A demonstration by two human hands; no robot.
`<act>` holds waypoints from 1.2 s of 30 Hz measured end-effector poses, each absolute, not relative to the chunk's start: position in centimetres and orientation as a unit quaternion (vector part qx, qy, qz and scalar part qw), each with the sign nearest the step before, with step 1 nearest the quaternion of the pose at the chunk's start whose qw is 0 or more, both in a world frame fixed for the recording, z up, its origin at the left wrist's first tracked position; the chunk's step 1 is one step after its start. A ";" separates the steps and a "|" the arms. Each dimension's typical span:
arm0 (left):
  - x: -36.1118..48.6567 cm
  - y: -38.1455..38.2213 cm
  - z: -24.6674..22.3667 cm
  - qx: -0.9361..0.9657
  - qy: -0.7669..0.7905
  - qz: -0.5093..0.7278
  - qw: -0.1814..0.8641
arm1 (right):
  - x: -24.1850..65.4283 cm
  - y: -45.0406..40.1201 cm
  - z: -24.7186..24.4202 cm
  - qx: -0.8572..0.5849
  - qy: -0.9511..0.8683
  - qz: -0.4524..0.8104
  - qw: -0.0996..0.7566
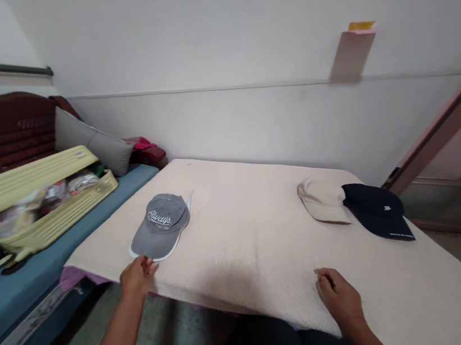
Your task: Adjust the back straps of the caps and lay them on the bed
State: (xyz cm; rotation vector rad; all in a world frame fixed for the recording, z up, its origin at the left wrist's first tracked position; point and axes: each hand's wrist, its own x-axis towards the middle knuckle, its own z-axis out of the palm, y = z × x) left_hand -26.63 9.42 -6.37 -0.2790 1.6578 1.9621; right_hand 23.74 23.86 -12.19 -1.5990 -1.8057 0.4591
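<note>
A grey cap (166, 217) with white "Always" lettering and a pale-edged brim lies toward the left of the cloth-covered table (235, 206). At the brim's front edge is my left hand (135, 276), its fingers loosely bent and a little apart; whether they touch the brim is unclear. Over the near part of the table, my right hand (342, 296) is curled closed, with nothing visible in it. Beyond it, toward the right, a beige cap (322, 197) rests against a navy cap (375, 210) with a small white emblem.
On the left, a blue-covered bed (140, 178) holds an open pale-yellow case (62, 217) with bagged items and a grey pillow (93, 142). A white wall (224, 122) runs behind the table. A pinkish door (460, 148) stands at the right.
</note>
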 end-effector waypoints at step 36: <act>-2.0 6.4 -0.1 -0.033 0.368 0.720 0.587 | 18.5 14.5 -4.3 -0.378 -0.406 0.709 0.435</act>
